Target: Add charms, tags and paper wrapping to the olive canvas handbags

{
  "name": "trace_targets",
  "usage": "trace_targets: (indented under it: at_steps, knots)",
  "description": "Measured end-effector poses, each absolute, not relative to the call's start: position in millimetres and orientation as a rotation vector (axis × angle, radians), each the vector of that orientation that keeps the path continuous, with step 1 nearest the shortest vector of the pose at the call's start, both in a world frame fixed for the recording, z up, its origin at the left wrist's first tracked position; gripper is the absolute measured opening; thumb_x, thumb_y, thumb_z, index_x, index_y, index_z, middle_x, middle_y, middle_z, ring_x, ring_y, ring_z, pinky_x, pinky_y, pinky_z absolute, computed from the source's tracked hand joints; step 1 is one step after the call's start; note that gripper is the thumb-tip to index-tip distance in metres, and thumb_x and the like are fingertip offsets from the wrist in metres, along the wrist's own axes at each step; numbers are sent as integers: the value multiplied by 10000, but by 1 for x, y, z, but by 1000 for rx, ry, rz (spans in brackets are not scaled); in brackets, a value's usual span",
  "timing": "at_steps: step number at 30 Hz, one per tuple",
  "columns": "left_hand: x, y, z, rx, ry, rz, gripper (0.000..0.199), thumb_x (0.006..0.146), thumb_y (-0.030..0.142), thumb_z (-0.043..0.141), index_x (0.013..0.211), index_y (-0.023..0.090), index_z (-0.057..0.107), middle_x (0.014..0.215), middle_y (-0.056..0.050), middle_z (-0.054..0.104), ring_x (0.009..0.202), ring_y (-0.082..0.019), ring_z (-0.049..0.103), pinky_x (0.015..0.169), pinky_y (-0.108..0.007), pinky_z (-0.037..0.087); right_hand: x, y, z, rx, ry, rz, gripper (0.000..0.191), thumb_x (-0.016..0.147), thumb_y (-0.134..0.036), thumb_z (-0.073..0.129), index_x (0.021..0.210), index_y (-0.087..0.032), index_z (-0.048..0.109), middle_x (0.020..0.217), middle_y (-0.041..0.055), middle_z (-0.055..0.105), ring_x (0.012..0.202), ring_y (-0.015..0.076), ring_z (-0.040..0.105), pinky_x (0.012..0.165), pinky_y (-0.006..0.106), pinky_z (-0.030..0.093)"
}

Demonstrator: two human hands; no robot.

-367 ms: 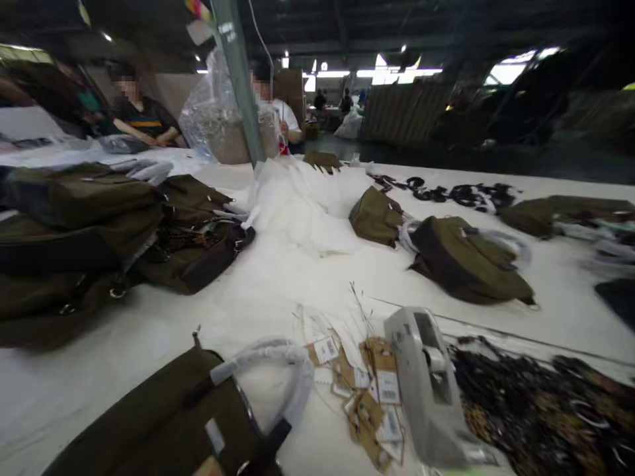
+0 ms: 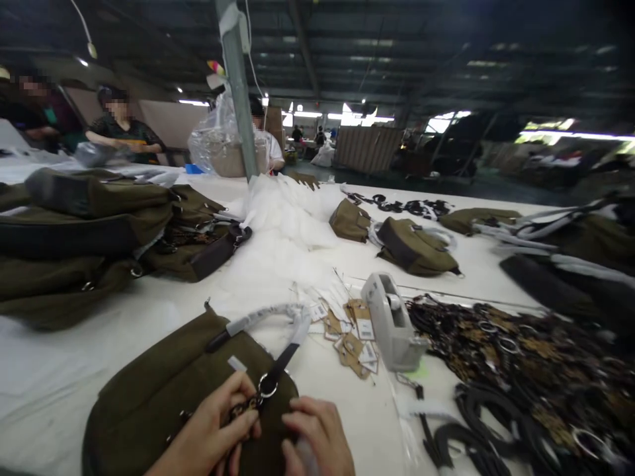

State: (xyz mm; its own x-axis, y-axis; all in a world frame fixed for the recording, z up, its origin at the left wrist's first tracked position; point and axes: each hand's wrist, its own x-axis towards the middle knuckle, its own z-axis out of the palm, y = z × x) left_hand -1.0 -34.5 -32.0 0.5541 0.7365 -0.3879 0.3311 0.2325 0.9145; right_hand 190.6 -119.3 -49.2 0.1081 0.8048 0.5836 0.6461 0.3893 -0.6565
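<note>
Dim hall (image 2: 347, 59); left hand (image 2: 213, 423) pinches obscured charm (image 2: 238, 411); right hand (image 2: 320, 433) at bag (image 2: 159, 377), grip unclear.

No text can be read; the print on the white labels of the cardboard hang tags (image 2: 353, 350), beside the tape dispenser (image 2: 391, 324), is too small.

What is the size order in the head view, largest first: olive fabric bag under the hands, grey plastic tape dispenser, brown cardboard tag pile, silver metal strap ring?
1. Olive fabric bag
2. Grey plastic tape dispenser and brown cardboard tag pile: too alike to rank
3. Silver metal strap ring
</note>
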Motion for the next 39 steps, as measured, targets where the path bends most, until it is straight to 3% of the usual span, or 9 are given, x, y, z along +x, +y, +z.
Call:
trace_targets:
  at_steps: [3, 6, 8, 19, 31, 35, 39]
  knots:
    - [-2, -35, -23, 1423, 948, 394, 303, 899, 493, 527, 927, 228, 381, 808, -13, 693, 406, -94, 592, 322, -135, 337, 217, -146, -32, -1407, -1592, 162, 212, 884, -175, 553, 1083, -224, 608, 1020, 63, 653, 932, 191, 624, 789, 292, 536]
    - [-3, -34, -20, 1445, 910, 402, 295, 899, 468, 532, 925, 224, 367, 795, -14, 698, 405, -100, 598, 320, -138, 355, 249, -180, -25, -1666, -1446, 219, 122, 921, -290, 543, 990, -226, 620, 890, 27, 643, 749, 155, 613, 621, 235, 507]
    - [-3, -33, -20, 1455, 888, 409, 294, 896, 459, 537, 924, 223, 364, 789, -15, 700, 404, -103, 599, 319, -140, 359, 269, -201, -26, -1808, -1366, 246, 164, 924, -366, 538, 917, -225, 620, 826, 13, 625, 678, 146, 590, 563, 231, 473]
    - [-3, -34, -17, 1498, 884, 405, 311, 884, 463, 556, 923, 222, 363, 780, -14, 704, 420, -109, 602, 330, -151, 370, 321, -273, -46, -2175, -1340, 282, 209, 895, -425, 547, 820, -233, 581, 753, -11, 591, 648, 147, 579, 633, 253, 459]
    - [-4, -36, -17, 1492, 864, 434, 294, 885, 433, 564, 931, 220, 367, 784, -18, 709, 421, -107, 602, 336, -154, 378, 294, -250, -62, -2345, -1410, 13, 165, 910, -348, 509, 797, -234, 552, 796, 9, 598, 685, 181, 595, 593, 281, 391]
    - [-5, -38, -14, 1479, 852, 446, 294, 880, 424, 570, 925, 218, 366, 783, -18, 707, 423, -107, 606, 338, -150, 375, 297, -252, -55, -2274, -1348, 171, 194, 898, -326, 469, 753, -219, 538, 749, 13, 591, 659, 175, 570, 624, 286, 387]
    - [-6, -38, -12, 1469, 828, 451, 292, 879, 425, 567, 927, 218, 366, 780, -20, 709, 422, -104, 603, 340, -148, 375, 293, -266, -35, -2097, -1218, 560, 244, 863, -393, 497, 699, -212, 493, 647, -14, 525, 634, 160, 519, 613, 264, 384]
